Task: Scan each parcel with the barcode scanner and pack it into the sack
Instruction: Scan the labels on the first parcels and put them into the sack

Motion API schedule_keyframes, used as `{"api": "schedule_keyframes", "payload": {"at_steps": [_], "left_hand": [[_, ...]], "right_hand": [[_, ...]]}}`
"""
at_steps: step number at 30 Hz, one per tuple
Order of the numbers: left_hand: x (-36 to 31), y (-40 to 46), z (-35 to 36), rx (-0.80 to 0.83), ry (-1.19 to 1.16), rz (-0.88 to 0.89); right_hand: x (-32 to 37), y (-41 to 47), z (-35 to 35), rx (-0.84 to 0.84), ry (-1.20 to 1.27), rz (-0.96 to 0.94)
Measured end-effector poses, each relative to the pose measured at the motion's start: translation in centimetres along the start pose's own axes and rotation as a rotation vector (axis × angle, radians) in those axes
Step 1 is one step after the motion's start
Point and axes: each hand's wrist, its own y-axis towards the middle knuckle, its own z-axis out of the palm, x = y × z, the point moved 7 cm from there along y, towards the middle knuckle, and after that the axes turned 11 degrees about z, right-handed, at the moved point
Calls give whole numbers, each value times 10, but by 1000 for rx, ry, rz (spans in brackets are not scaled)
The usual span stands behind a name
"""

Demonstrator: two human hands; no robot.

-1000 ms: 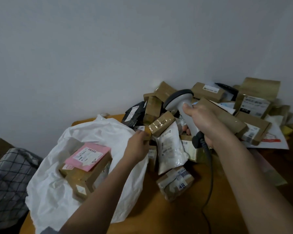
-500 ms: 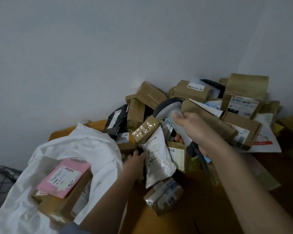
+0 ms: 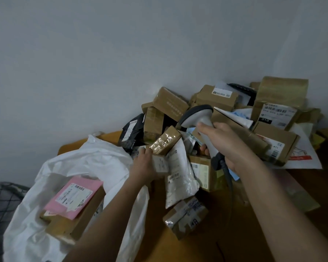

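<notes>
My right hand [image 3: 223,142] grips the handle of a grey barcode scanner [image 3: 198,116], whose head points left over the heap of parcels [image 3: 222,97] against the wall. My left hand [image 3: 143,166] holds a small parcel with a white label [image 3: 160,164] at the left foot of the heap; it is blurred. Just above it lies a small taped brown box [image 3: 165,141], and to its right a white poly bag [image 3: 179,178]. The white sack [image 3: 87,163] stands open at the left, holding a pink-labelled parcel [image 3: 74,195] on a brown box [image 3: 72,224].
A taped brown parcel [image 3: 186,216] lies alone on the wooden table [image 3: 206,248] in front of the heap. The scanner's cable [image 3: 230,188] hangs down over the table. A black poly bag [image 3: 131,131] leans at the heap's left. Checked fabric [image 3: 0,201] is at the far left.
My left hand let go of the sack's rim, reached into the foot of the heap and now holds a small labelled parcel. My right hand with the scanner stayed over the heap.
</notes>
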Motion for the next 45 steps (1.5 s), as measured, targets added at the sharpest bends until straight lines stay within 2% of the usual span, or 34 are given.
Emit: {"api": "schedule_keyframes", "payload": {"at_steps": [3, 6, 8, 10, 14, 25, 28, 35, 45], "left_hand": [[-5, -10, -30, -219, -298, -96], [-8, -28, -41, -338, -773, -298], [-11, -38, -39, -372, -1151, -410], [-15, -46, -36, -366, -1413, -456], [-15, -61, -38, -375, -1661, -464], [-1, -98, -57, -439, -1791, -321], [8, -102, -55, -464, -1807, -342], [17, -106, -45, -486, -1818, -399], [23, -117, -41, -515, -1830, -460]], "right_hand": [[0, -5, 1, -54, 81, -26], [-3, -10, 4, -95, 134, -30], [-5, -14, 6, -113, 146, -45], [-6, -20, 10, -115, 149, -65], [-6, -33, 20, -117, 117, -110], [11, -82, 65, 29, -2, -173], [19, -97, 74, 64, -138, -197], [36, -132, 79, 91, -269, -310], [46, -163, 79, 111, -273, -348]]}}
